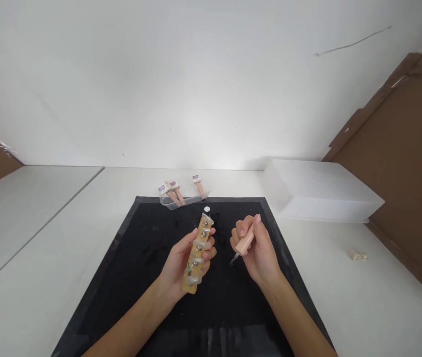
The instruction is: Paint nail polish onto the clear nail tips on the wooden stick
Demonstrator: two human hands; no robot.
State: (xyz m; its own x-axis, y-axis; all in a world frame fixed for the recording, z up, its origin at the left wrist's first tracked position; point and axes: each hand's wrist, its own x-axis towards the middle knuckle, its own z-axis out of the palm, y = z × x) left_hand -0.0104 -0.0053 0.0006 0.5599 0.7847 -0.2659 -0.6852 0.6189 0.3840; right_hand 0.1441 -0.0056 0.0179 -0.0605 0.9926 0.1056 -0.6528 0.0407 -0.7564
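Observation:
A yellowish strip [197,259] with several clear, nail-shaped pieces across it lies tilted in my left hand [181,263], whose fingers wrap round it. To its right, my right hand [257,248] is closed round a pale pink handle [246,241]. A short brush-like tip [234,259] points down and left from that handle, apart from the strip. Just beyond the strip's top end stands a small object with a white round top [207,209]; its lower part is hard to make out.
Under my hands lies a black mat [129,267]. A clear tray [188,200] with pink tubes [179,196] sits at its far edge. At the right are a white box [326,191] and small cream pieces [359,256].

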